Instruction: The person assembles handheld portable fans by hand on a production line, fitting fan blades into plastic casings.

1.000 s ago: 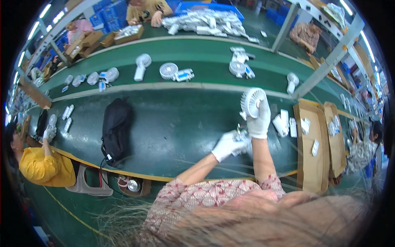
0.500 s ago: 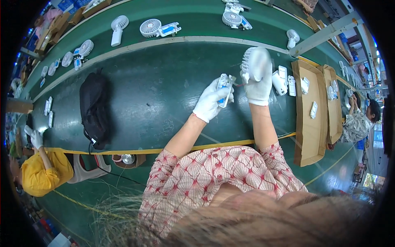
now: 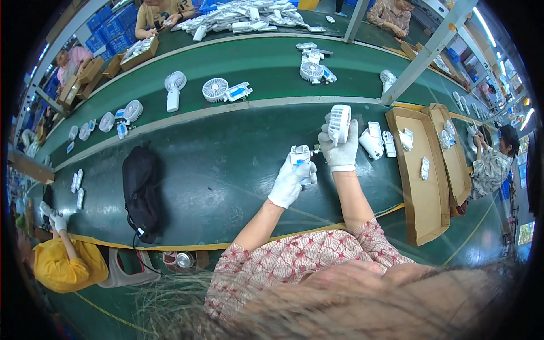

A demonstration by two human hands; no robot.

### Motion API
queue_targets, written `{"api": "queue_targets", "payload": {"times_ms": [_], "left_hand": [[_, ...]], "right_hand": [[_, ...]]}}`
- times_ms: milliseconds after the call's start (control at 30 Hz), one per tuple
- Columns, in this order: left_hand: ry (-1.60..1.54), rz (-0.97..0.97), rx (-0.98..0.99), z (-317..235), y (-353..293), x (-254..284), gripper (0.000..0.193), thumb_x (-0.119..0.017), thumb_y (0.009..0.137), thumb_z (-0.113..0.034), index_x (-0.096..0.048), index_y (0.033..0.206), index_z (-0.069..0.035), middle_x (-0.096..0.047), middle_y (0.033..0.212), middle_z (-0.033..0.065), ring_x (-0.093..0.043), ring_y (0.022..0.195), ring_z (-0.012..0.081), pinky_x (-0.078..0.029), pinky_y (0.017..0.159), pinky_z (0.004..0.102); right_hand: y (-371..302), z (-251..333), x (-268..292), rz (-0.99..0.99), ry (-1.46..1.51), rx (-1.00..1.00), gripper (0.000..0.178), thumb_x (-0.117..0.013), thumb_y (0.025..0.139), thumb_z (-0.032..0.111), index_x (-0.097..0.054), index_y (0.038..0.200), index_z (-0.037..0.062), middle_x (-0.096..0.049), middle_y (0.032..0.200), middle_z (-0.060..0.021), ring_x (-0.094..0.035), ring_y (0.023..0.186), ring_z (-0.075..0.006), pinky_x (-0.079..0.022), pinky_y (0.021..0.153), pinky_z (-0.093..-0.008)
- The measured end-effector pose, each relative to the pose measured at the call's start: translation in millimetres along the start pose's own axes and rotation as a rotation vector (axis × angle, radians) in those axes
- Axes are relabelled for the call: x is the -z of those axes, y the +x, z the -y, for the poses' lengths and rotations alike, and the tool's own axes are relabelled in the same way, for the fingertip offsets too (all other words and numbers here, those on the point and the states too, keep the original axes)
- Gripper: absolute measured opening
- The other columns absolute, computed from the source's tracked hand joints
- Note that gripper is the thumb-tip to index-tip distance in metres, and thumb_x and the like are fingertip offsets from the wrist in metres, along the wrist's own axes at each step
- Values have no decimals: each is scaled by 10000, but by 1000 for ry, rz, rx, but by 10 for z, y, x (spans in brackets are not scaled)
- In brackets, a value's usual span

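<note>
Both my hands wear white gloves and are raised over the green table. My left hand (image 3: 287, 186) is closed around a white fan handle (image 3: 300, 154), an opened half-shell with a blue part inside. My right hand (image 3: 340, 155) grips a round white fan head (image 3: 339, 123), turned nearly edge-on. The two pieces are close together, and a small part between them is too small to make out. Right of my right hand lie a white handle shell (image 3: 372, 143) and a flat white cover (image 3: 389, 144).
Two cardboard trays (image 3: 403, 190) with a few white parts stand at the right. A black pouch (image 3: 140, 190) lies on the left. Beyond the ledge, several fans (image 3: 215, 89) rest on the green belt (image 3: 255, 65). A metal post (image 3: 425, 56) rises at right. Co-workers sit on both sides.
My view has tilted up, showing a heap of white parts at the back. The fan head has turned from facing me to nearly edge-on. Both hands still hold their pieces.
</note>
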State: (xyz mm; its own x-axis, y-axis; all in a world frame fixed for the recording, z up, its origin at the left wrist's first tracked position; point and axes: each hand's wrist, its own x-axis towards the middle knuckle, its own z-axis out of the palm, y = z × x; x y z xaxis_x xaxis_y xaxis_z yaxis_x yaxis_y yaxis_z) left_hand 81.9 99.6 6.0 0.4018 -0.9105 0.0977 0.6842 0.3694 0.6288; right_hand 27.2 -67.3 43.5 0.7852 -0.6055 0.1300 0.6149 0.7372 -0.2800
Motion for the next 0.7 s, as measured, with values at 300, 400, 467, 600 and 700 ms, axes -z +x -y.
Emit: {"api": "queue_targets", "payload": {"times_ms": [300, 400, 467, 600, 700], "left_hand": [[-346, -189, 105, 89, 49, 86, 268, -506, 948, -108, -523, 1211, -65, -619, 1108, 68, -613, 993, 148, -497, 838, 288], [-135, -98, 65, 11, 6, 25, 290, -516, 892, -66, -513, 1181, -45, -625, 974, 70, -623, 776, 138, -511, 649, 267], [3, -57, 80, -12, 22, -21, 222, -539, 861, -36, -501, 1080, -31, -603, 874, 70, -607, 678, 144, -471, 535, 259], [45, -54, 104, 44, 3, -49, 211, -528, 912, -104, -493, 1112, -49, -621, 884, 99, -640, 712, 187, -533, 639, 295], [18, -42, 92, 63, -32, -66, 209, -532, 910, -96, -493, 1110, -49, -625, 892, 103, -641, 724, 184, -534, 649, 301]], "right_hand": [[-426, -256, -192, 343, -588, -244, 731, -685, 827, 435, -426, 1331, -25, -600, 1137, -105, -594, 1042, -177, -498, 889, -333], [-280, -208, -414, 223, -799, -85, 606, -688, 816, 282, -486, 1295, -29, -610, 1173, -90, -605, 1034, -169, -473, 923, -309], [-92, -105, -506, 124, -1171, 56, 490, -582, 798, 100, -520, 1268, -27, -631, 1128, -92, -607, 1001, -156, -473, 895, -288], [-65, -135, -406, -68, -1355, 106, 374, -579, 833, 113, -594, 1183, -18, -655, 1072, -86, -608, 962, -136, -476, 853, -268], [-110, -150, -296, -118, -1363, 119, 361, -588, 836, 121, -603, 1168, -20, -660, 1063, -88, -612, 944, -134, -476, 841, -265]]}}
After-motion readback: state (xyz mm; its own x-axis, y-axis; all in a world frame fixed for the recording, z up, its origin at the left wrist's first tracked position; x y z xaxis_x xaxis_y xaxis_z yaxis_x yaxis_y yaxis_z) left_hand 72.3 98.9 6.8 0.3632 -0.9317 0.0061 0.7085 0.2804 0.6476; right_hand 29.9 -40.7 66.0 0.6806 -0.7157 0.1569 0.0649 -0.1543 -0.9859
